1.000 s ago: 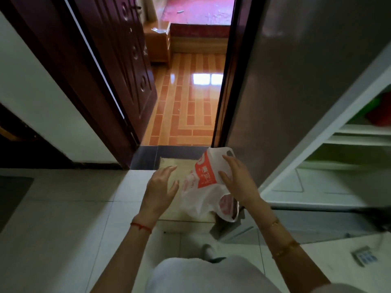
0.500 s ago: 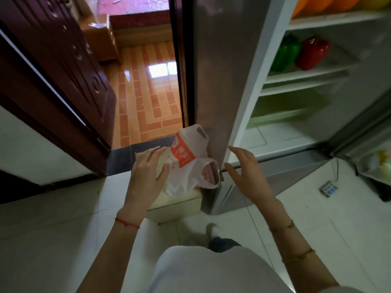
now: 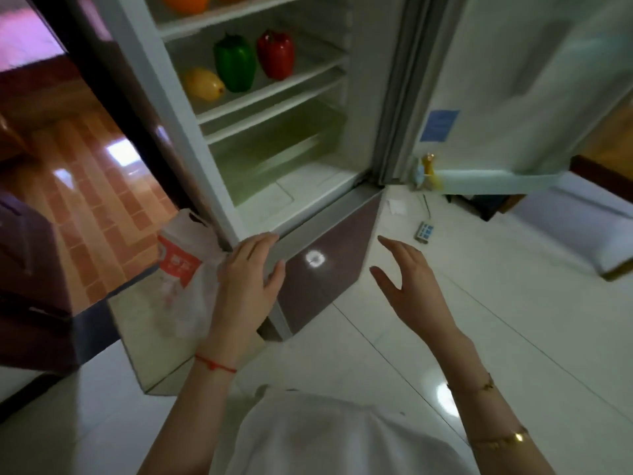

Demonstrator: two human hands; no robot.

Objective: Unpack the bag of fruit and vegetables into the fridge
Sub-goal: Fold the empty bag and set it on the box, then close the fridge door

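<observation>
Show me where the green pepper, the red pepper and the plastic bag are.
green pepper (image 3: 235,65), head view, middle of its body
red pepper (image 3: 276,53), head view, middle of its body
plastic bag (image 3: 180,260), head view, its red printed panel

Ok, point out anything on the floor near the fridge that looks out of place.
Two loose bits lie on the white tiles right of the fridge: a small blue-and-white packet and a white scrap of paper. The plastic bag sits slumped on a low box against the fridge's corner.
</observation>
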